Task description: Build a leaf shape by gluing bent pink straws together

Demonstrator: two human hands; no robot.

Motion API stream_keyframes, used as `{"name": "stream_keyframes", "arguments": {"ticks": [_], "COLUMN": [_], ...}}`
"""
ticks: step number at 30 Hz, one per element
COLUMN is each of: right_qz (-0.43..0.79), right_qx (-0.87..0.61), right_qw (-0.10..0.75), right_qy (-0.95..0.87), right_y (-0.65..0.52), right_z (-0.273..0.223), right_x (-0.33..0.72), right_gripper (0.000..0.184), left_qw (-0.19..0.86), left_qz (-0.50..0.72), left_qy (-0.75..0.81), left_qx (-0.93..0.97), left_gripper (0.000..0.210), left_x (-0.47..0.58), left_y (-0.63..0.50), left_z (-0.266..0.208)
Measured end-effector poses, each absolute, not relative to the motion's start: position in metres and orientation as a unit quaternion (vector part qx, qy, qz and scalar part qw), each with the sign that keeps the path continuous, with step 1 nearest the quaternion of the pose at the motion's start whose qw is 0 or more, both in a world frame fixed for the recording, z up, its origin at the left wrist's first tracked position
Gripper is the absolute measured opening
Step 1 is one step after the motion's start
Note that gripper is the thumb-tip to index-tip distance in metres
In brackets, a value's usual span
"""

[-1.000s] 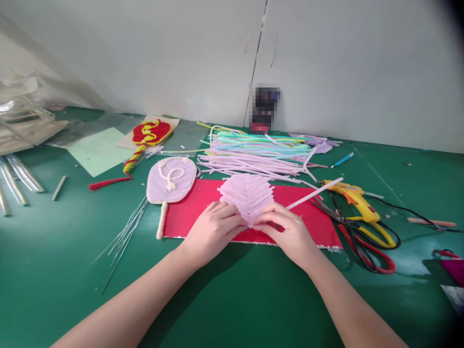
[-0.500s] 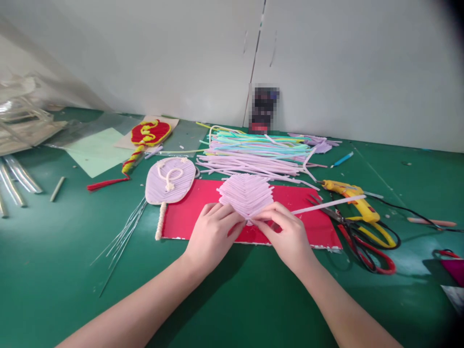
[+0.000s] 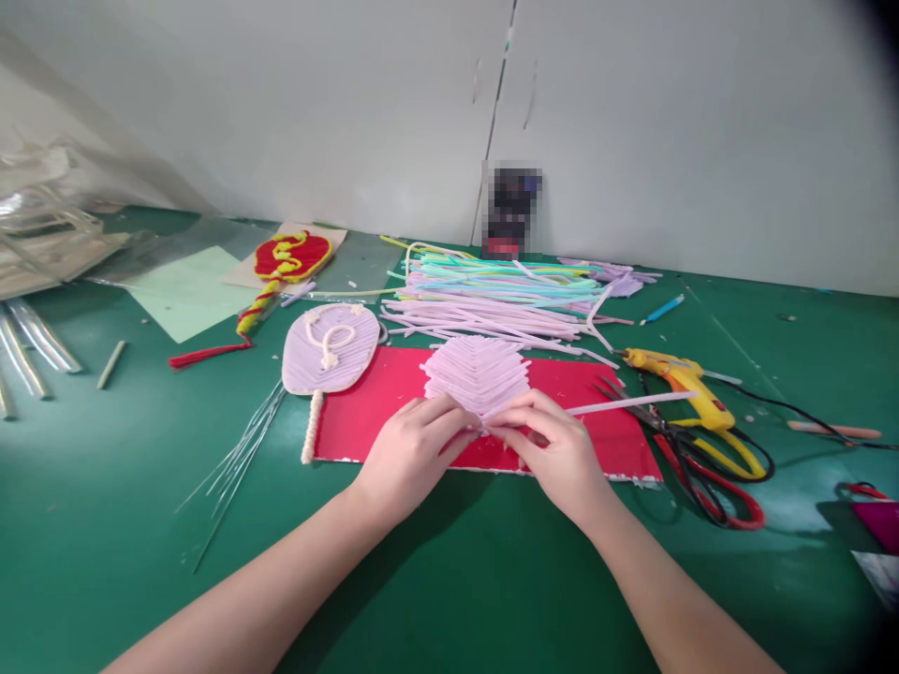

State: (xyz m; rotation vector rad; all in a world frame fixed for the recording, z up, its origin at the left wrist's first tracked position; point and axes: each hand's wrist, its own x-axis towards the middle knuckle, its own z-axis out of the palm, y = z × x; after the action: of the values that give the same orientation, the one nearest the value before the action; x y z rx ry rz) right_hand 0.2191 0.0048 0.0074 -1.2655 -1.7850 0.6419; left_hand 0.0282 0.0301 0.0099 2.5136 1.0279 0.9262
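Observation:
A pale lilac leaf-shaped piece of pipe cleaners, laid in slanting rows, rests over the red board. My left hand has its thumb and forefinger pinched at the lower tip of this piece. Close beside it, my right hand pinches a lilac pipe cleaner, whose long free end sticks out to the right above the scissors. The fingertips of both hands almost meet and hide where the pipe cleaner joins the piece.
Bundled pipe cleaners lie behind the board. A lilac fan and thin wires are at left, a red-and-yellow fan farther back. Scissors and a yellow glue gun lie right. A pixelated dark object leans on the wall.
The free end of the pipe cleaner has dipped and drawn slightly left. My fingertips have shifted a little at the tip of the piece; the rest looks the same.

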Motion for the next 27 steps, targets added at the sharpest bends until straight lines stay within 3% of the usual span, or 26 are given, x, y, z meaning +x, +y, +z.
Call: {"name": "stream_keyframes", "arguments": {"ticks": [6,17,27], "right_qz": [0.262,0.309,0.437], "right_qx": [-0.51,-0.478,-0.405], "right_qw": [0.421,0.409,0.242], "right_qy": [-0.703,-0.713,-0.766], "right_y": [0.005,0.006,0.003], "right_z": [0.01,0.01,0.016], "right_x": [0.219,0.226,0.241], "right_gripper": [0.012,0.012,0.014], "left_qw": [0.186,0.149,0.233], "left_qz": [0.326,0.327,0.2], "left_qy": [0.369,0.331,0.16], "left_qx": [0.85,0.872,0.938], "left_gripper": [0.011,0.013,0.019], "left_x": [0.027,0.022,0.019], "left_y": [0.028,0.031,0.036], "left_z": [0.012,0.011,0.023]}}
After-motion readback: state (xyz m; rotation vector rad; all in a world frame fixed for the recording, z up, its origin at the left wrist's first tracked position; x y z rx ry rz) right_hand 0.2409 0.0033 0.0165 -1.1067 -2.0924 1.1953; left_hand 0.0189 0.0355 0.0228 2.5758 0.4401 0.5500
